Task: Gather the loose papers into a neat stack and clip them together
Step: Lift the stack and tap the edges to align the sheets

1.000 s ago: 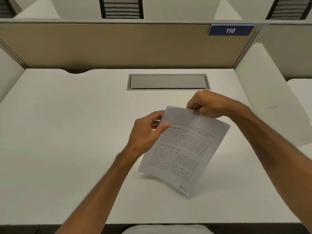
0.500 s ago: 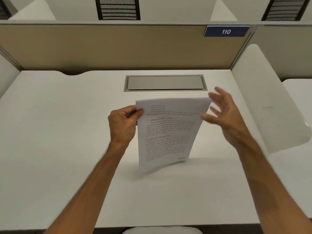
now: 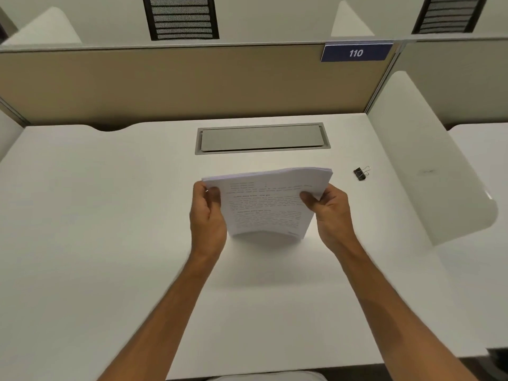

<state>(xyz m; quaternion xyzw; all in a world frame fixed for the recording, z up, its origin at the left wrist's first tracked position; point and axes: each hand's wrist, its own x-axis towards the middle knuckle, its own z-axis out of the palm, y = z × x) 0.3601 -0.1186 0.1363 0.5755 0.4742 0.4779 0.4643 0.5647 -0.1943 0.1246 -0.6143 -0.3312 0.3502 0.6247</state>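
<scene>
A stack of printed white papers (image 3: 265,204) stands upright on its lower edge on the white desk (image 3: 110,243), its top bowed toward me. My left hand (image 3: 207,215) grips the stack's left edge and my right hand (image 3: 328,213) grips its right edge, thumbs on the front sheet. A black binder clip (image 3: 360,173) with silver handles lies on the desk to the right of the papers, apart from both hands.
A grey metal cable-tray lid (image 3: 262,138) is set into the desk behind the papers. A tan partition (image 3: 178,83) with a blue "110" plate (image 3: 356,53) closes the back. A white side divider (image 3: 428,160) stands on the right.
The tilted stack was turned upright and squared to me. My right hand, which had let go and opened half a second ago, now grips the right edge. The binder clip has come into view.
</scene>
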